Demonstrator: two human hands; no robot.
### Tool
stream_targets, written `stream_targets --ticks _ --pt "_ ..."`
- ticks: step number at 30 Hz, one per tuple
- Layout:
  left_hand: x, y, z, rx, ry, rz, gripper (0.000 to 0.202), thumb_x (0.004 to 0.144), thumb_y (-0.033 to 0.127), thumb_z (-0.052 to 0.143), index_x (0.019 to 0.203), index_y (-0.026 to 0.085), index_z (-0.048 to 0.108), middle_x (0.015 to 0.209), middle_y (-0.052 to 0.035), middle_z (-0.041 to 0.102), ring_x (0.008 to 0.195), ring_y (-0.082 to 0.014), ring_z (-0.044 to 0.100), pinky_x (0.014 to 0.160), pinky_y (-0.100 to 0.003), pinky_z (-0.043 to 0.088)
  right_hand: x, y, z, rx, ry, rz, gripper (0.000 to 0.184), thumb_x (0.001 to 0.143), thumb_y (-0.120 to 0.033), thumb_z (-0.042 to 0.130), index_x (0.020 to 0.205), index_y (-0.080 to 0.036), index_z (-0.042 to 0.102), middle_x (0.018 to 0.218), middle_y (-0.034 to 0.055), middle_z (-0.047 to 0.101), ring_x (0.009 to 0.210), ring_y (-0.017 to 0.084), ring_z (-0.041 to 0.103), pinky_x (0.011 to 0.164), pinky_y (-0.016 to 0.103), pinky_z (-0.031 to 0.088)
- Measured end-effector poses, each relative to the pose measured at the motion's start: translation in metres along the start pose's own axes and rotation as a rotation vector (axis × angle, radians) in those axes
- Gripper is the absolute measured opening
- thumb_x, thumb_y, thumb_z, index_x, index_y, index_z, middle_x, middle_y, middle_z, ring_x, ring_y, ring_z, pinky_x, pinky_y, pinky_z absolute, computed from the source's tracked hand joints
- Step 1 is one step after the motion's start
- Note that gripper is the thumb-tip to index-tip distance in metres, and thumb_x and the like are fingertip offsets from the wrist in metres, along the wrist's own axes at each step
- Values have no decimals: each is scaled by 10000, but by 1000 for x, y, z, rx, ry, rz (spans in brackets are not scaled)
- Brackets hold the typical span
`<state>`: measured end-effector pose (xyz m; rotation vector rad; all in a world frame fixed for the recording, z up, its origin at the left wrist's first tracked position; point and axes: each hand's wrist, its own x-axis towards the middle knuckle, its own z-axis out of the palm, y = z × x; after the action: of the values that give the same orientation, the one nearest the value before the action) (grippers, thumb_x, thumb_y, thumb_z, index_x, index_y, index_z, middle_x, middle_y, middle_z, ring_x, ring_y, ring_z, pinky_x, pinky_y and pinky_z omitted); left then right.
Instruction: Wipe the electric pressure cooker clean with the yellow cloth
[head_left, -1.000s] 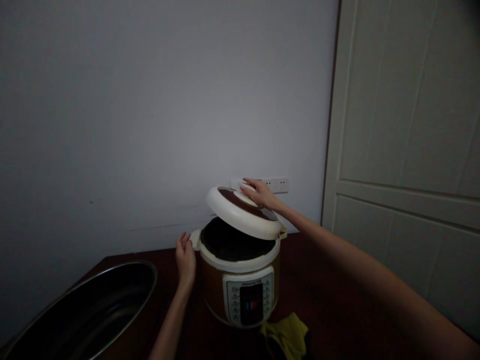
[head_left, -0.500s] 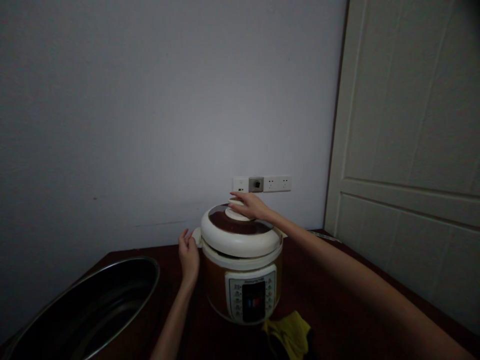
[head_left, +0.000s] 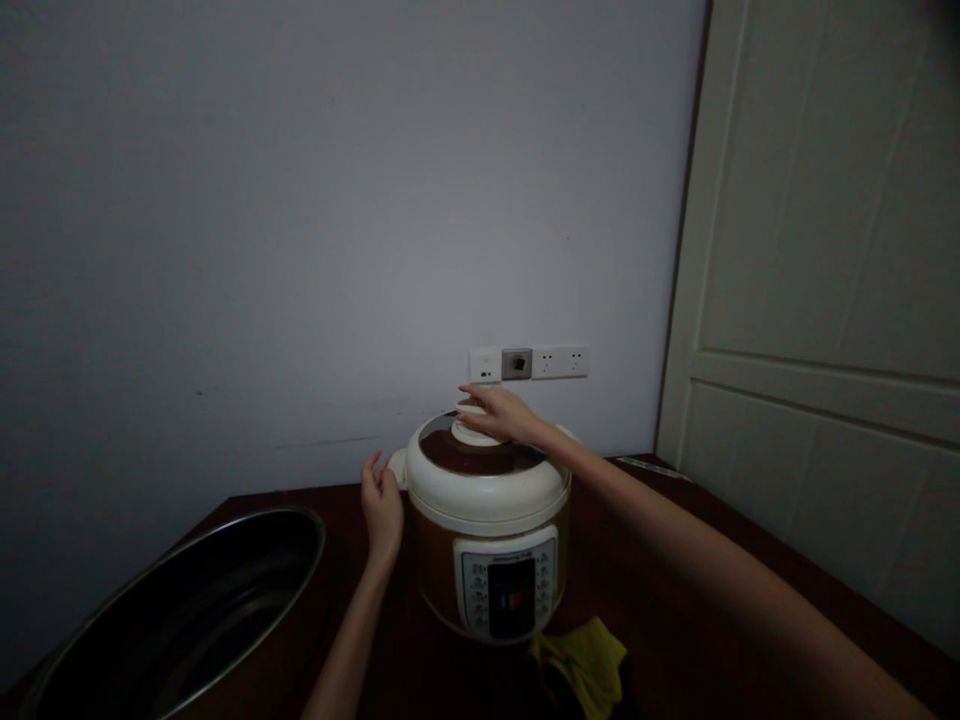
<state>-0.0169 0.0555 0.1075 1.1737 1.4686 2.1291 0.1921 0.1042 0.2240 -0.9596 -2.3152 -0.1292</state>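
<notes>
A white and gold electric pressure cooker (head_left: 487,590) stands on the dark wooden table (head_left: 675,640), with a button panel on its front. Its white lid (head_left: 487,475), with a dark maroon top, sits level on the body. My right hand (head_left: 502,415) lies over the lid's white knob (head_left: 471,430), fingers wrapped on it. My left hand (head_left: 382,510) is beside the cooker's white side handle (head_left: 397,467), fingertips at or against it. Whether it grips the handle is hard to tell. The cooker's inside is hidden by the lid.
A large steel basin (head_left: 247,518) with a dark interior lies at the left. A crumpled yellow cloth (head_left: 585,660) is in front of the cooker. A wall socket strip (head_left: 529,363) is behind it, and a white door (head_left: 810,300) is at the right.
The lid has come down from tilted and open to level on the cooker. My right hand has lowered with it. The view has tipped slightly.
</notes>
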Motion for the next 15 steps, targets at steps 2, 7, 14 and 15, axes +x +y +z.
stream_targets --ticks 2,7,14,15 --pt "0 0 0 3 0 8 404 786 229 413 1159 107 511 1044 -130 646 967 -208 610 898 -343 450 1 -1 -1 22 -19 7 574 824 -436 556 1323 -167 468 1186 122 626 1057 257 591 873 369 449" --pt "1 -5 -1 4 -11 26 365 798 246 419 1132 146 526 1072 -116 640 1001 -202 599 910 -341 446 5 -3 -12 232 36 19 605 752 -436 641 1284 -180 509 1288 132 550 1166 257 523 960 410 417" --pt "1 -11 2 18 2 55 346 816 256 392 1114 157 539 1090 -113 625 1021 -195 580 929 -333 426 -75 -14 -52 484 477 141 258 835 -362 527 928 -156 651 830 63 698 738 161 645 690 291 508" --pt "1 -12 2 23 5 61 349 822 269 385 1112 153 539 1096 -117 619 1026 -197 573 935 -335 419 -97 -19 -55 454 460 142 244 845 -361 512 847 -162 651 705 32 673 647 145 623 631 269 495"
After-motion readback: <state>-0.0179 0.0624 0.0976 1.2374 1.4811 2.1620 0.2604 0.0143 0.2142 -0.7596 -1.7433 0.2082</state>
